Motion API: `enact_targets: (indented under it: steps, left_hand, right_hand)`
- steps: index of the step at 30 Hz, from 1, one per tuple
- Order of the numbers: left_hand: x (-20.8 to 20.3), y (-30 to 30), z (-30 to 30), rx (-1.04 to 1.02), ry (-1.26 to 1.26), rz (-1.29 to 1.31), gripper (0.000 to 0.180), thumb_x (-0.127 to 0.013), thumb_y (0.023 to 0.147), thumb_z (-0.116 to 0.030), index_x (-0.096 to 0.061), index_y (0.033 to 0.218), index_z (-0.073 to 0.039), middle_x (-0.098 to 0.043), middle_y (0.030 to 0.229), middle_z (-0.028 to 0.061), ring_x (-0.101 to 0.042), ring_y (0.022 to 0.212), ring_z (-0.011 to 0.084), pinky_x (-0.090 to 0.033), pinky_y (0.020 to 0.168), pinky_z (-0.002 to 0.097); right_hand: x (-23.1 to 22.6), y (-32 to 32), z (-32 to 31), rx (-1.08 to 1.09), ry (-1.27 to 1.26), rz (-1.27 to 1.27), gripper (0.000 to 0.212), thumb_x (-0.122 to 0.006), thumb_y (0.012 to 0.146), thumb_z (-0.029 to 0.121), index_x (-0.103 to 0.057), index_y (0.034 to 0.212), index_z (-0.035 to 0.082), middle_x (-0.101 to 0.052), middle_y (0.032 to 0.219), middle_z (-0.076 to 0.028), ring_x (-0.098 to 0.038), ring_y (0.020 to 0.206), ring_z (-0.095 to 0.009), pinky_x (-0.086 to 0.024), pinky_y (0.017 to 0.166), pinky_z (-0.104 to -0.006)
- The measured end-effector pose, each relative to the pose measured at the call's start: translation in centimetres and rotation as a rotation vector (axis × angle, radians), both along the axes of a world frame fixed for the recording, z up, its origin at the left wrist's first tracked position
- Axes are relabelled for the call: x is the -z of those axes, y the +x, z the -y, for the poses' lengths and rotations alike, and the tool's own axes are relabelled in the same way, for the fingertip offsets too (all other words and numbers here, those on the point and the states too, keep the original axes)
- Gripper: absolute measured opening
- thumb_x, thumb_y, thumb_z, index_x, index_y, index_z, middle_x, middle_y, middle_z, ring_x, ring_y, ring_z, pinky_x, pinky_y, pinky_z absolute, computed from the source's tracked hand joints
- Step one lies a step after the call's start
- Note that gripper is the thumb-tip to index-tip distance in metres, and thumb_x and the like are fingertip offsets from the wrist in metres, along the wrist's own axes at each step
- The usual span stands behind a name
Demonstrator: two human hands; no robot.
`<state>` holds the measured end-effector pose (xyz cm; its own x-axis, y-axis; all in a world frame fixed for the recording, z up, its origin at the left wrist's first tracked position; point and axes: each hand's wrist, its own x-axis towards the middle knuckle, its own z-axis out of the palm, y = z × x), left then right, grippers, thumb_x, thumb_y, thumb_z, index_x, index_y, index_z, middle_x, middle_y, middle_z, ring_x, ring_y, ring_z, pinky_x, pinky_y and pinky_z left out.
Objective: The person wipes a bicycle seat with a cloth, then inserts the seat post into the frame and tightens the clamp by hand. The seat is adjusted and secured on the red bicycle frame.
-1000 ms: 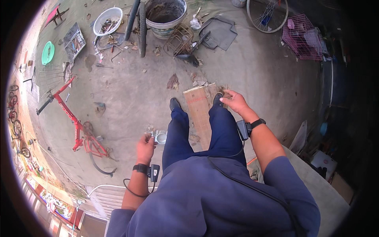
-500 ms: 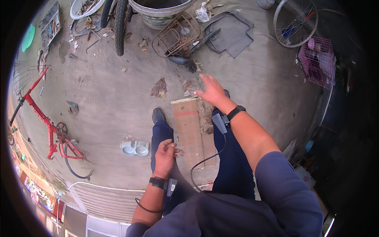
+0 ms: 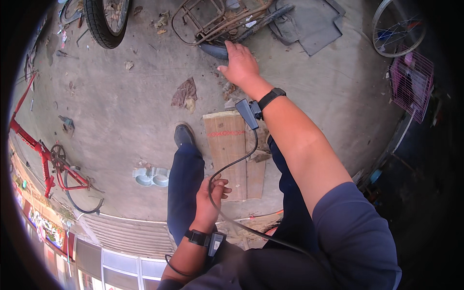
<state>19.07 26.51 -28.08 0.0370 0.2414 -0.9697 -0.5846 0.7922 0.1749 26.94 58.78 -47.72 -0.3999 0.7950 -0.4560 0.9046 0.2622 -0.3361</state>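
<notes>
My right hand (image 3: 240, 65) reaches far forward with its fingers stretched out and nothing seen in them. It is over the dark curved fender (image 3: 213, 50) of a rusty metal frame with a rack (image 3: 205, 24); whether the fingertips touch it I cannot tell. My left hand (image 3: 211, 197) hangs near my left leg with loosely curled fingers, slightly apart, nothing seen between them. A black cable (image 3: 227, 166) runs across in front of it. Below, between my feet, lies a wooden board (image 3: 224, 150). Each wrist wears a dark strap with a small box.
At the left lies a red bicycle frame (image 3: 36, 145). A tyred wheel (image 3: 104, 26) stands at the far left. Beyond to the right are a dark flat mat (image 3: 314, 26), a bare wheel rim (image 3: 379, 43) and a pink wire cage (image 3: 413, 84). A pale two-ring holder (image 3: 151, 177) sits beside my left leg.
My right hand has moved forward, from above the board's far end to the fender. The view has shifted forward. My left hand stays low near my leg, its fingers a little looser.
</notes>
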Motion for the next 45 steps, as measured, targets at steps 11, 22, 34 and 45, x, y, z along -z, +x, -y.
enact_targets:
  steps: [11, 22, 34, 45]
  left_hand:
    - [0.6, 0.5, 0.9, -0.105, -0.082, 0.053, 0.030, -0.056, 0.104, -0.010, -0.055, 0.131, 0.002, -0.070, 0.112, 0.0114, -0.071, 0.087, 0.0159, -0.053, 0.073, 0.0262]
    - [0.4, -2.8, 0.3, -0.086, 0.118, -0.181, 0.088, -0.081, 0.090, -0.018, -0.028, 0.157, 0.000, -0.037, 0.159, 0.0216, -0.040, 0.145, 0.0308, -0.038, 0.117, 0.0441]
    - [0.7, -7.8, -0.3, -0.363, 0.347, -0.015, 0.105, -0.090, 0.076, -0.051, -0.038, 0.151, 0.000, -0.057, 0.142, 0.0121, -0.059, 0.127, 0.0264, -0.050, 0.108, 0.0410]
    - [3.2, -9.5, 1.2, -0.572, 0.250, -0.019, 0.090, -0.079, 0.086, -0.057, -0.046, 0.149, -0.003, -0.059, 0.144, 0.0150, -0.060, 0.128, 0.0312, -0.048, 0.112, 0.0452]
  right_hand:
    - [-3.7, 2.1, 1.5, -0.171, -0.054, 0.041, 0.044, -0.083, 0.080, 0.030, -0.059, 0.110, 0.009, -0.072, 0.101, -0.012, -0.067, 0.104, -0.033, -0.056, 0.086, -0.0464]
    - [-21.3, 6.5, 7.4, -0.030, -0.621, -0.260, 0.080, -0.089, 0.076, 0.034, -0.057, 0.140, -0.001, -0.071, 0.120, -0.020, -0.070, 0.101, -0.029, -0.054, 0.088, -0.0368]
    - [-20.7, 3.7, 11.2, 0.521, -1.256, -0.786, 0.078, -0.085, 0.085, 0.008, -0.046, 0.152, 0.000, -0.065, 0.130, -0.006, -0.062, 0.116, -0.014, -0.051, 0.103, -0.0318]
    - [-8.3, 4.0, 11.8, 0.667, -1.313, -0.820, 0.060, -0.073, 0.097, 0.043, -0.061, 0.137, 0.000, -0.067, 0.123, -0.005, -0.063, 0.109, -0.014, -0.053, 0.094, -0.0314]
